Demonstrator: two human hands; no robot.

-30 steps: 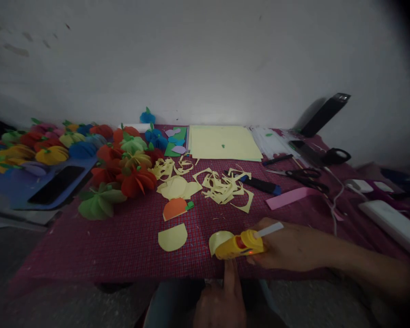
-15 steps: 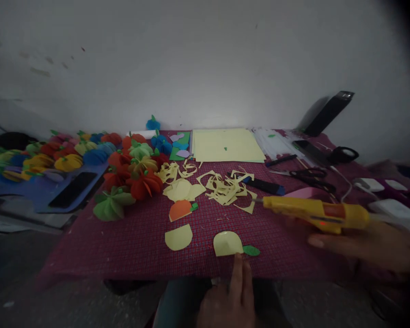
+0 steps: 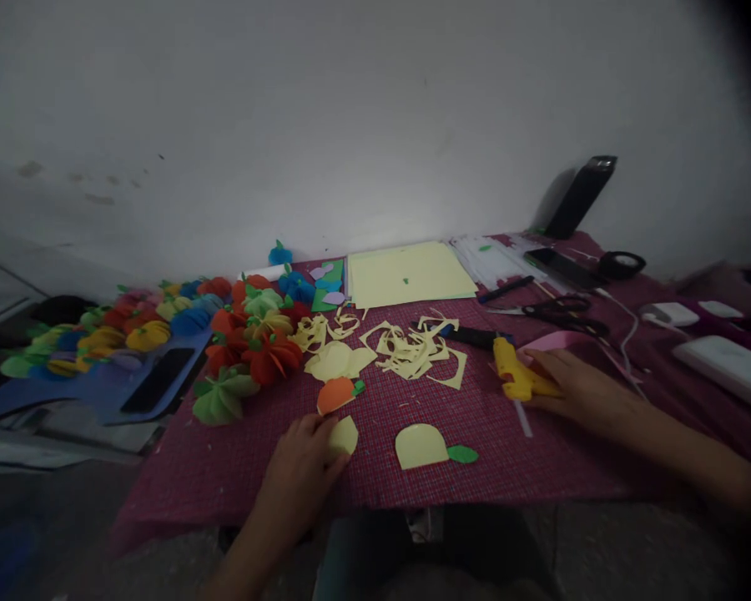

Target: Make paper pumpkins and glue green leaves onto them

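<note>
My left hand (image 3: 302, 455) has thumb and fingers closed on a pale yellow half-disc of paper (image 3: 345, 436) and covers its left part. Right of that piece, a second yellow half-disc (image 3: 421, 446) lies flat with a green paper leaf (image 3: 463, 453) at its lower right corner. My right hand (image 3: 567, 384) grips a yellow hot glue gun (image 3: 513, 371) low over the tabletop, and a clear glue stick pokes out of it. Just beyond my left hand rests a folded orange paper piece (image 3: 335, 394) with a green stem.
Paper pumpkins (image 3: 275, 355) crowd the left side. Yellow paper scraps (image 3: 406, 351) lie mid-table before a stack of yellow sheets (image 3: 413, 274). Black scissors (image 3: 556, 309), a roll of black tape (image 3: 622, 265) and a white power bank (image 3: 729, 371) are at the right.
My left hand has moved from the right half-disc to the left one and taken hold of it. The glue gun has been lowered and turned in my right hand.
</note>
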